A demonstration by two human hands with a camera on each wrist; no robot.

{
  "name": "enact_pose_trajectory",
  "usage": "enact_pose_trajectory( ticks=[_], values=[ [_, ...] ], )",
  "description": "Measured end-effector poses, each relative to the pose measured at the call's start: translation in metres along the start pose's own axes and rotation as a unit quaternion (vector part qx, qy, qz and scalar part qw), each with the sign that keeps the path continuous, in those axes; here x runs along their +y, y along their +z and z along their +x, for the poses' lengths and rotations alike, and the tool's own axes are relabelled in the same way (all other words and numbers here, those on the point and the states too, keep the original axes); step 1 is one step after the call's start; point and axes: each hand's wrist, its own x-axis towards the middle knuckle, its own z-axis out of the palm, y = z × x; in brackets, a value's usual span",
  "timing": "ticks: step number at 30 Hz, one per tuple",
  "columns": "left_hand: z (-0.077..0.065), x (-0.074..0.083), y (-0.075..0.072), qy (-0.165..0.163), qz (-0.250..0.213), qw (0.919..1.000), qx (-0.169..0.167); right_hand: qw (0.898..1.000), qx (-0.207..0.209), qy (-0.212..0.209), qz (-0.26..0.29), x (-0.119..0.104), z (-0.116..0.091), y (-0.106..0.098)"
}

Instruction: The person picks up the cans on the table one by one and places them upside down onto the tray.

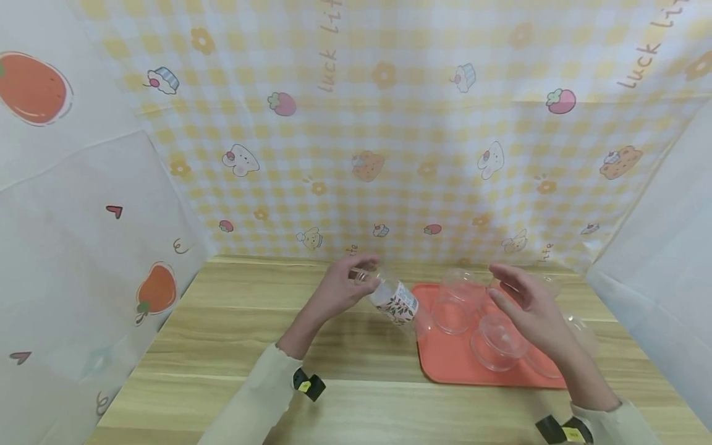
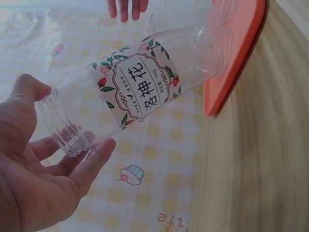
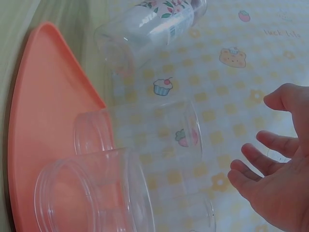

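Observation:
My left hand (image 1: 340, 285) grips a clear plastic jar (image 1: 399, 304) by its threaded neck, thumb on one side and fingers on the other. In the left wrist view the jar (image 2: 135, 87) slants, its base toward the orange tray (image 2: 241, 63), and its label shows flowers and Chinese characters. The jar looks see-through, with nothing visible inside. Over the right part of the tray hovers my right hand (image 1: 531, 309), fingers spread and loosely bent, holding nothing. Below it stand several clear plastic containers (image 1: 497, 346).
The orange tray (image 1: 445, 368) lies on the right half of the wooden table (image 1: 356, 405). More clear containers (image 3: 91, 193) stand close together on it. A yellow checked cloth (image 1: 389, 136) hangs behind the table, with white cloth at both sides.

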Motion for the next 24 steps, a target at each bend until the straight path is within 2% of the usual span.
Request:
enact_pose_trajectory(
  ticks=[4,14,24],
  values=[
    [-0.0022,-0.0003,-0.0009,-0.013,-0.011,0.9999,0.003,1.0,0.002,0.007,-0.001,0.0017,-0.0015,-0.0006],
    [-0.0053,-0.0036,-0.0042,-0.003,-0.024,0.9996,0.011,1.0,0.011,0.018,0.014,0.004,-0.0054,0.0017],
    [-0.0078,-0.0084,-0.008,-0.013,-0.055,0.9981,0.026,0.999,0.019,0.021,0.024,0.0024,-0.0066,0.0064]
  ],
)
